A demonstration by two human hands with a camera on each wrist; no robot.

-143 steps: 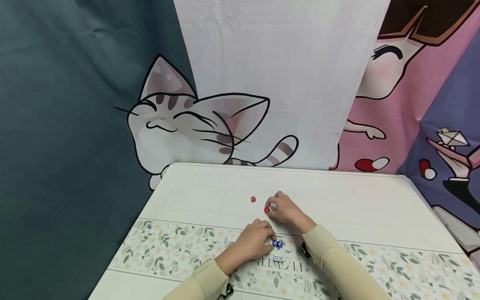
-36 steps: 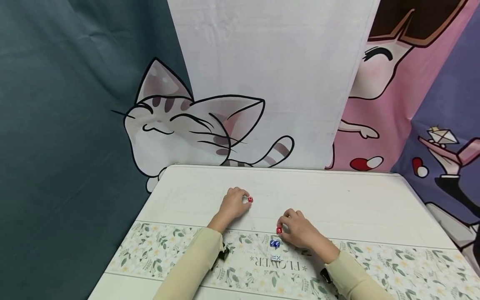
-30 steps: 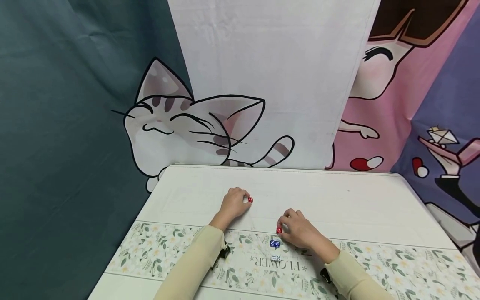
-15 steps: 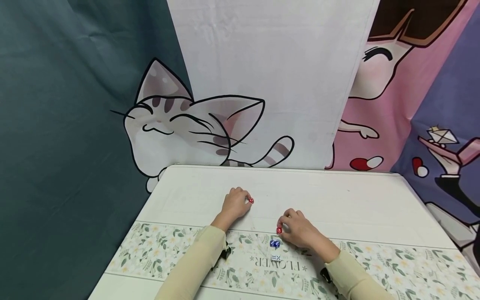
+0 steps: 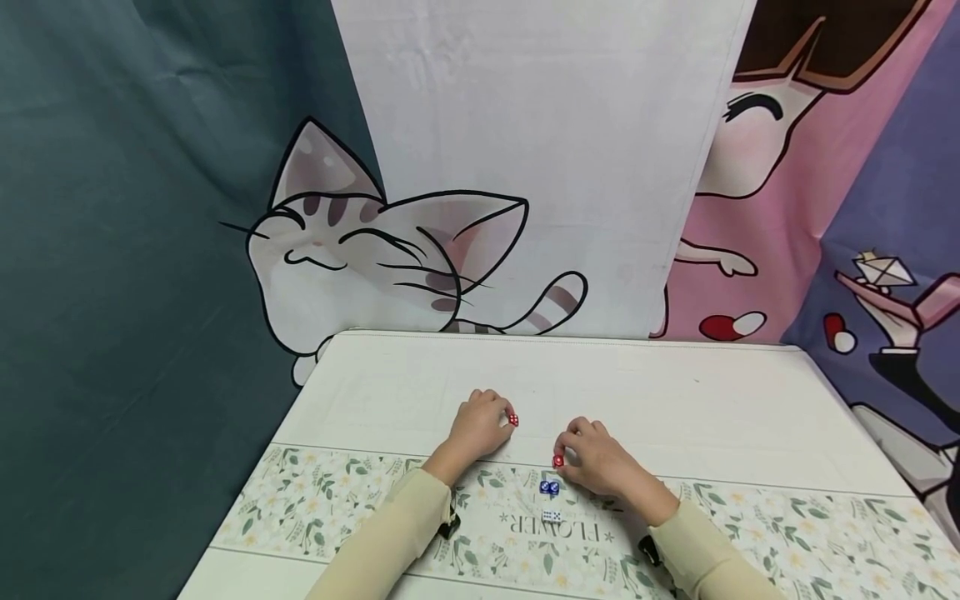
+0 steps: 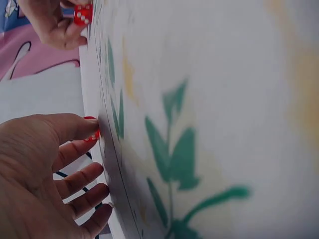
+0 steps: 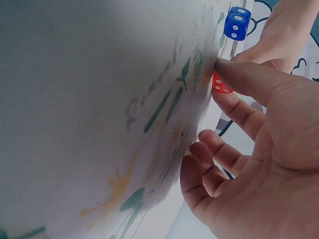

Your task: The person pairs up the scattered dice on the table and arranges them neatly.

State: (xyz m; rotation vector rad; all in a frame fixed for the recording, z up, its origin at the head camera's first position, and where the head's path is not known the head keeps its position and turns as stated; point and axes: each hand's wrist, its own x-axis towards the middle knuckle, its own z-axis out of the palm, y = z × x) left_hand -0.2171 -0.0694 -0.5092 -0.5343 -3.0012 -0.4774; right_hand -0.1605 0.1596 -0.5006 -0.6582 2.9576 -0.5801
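Observation:
My left hand [image 5: 482, 423] pinches a red die [image 5: 513, 420] between thumb and index finger, on the white part of the table, as the left wrist view also shows. To its right and nearer me, my right hand [image 5: 596, 457] grips a second red die [image 5: 558, 460] between thumb and forefinger. Just below that die sit two blue dice [image 5: 550, 487] side by side on the flowered strip. Nearer still, two white dice [image 5: 551, 516] lie touching, by the printed lettering. In the right wrist view the thumb partly hides the red die [image 7: 222, 84], and a blue die [image 7: 237, 23] stands beyond it.
The white table [image 5: 675, 408] has a flowered strip [image 5: 337, 500] across it. Behind its far edge hangs a cloth backdrop [image 5: 585, 167] printed with a cat and figures. A dark green curtain [image 5: 135, 292] hangs at the left.
Earlier my left hand was at the blue dice; it then went to the far red die and has brought it right and nearer. My right hand earlier brought its red die nearer and has since stayed still.

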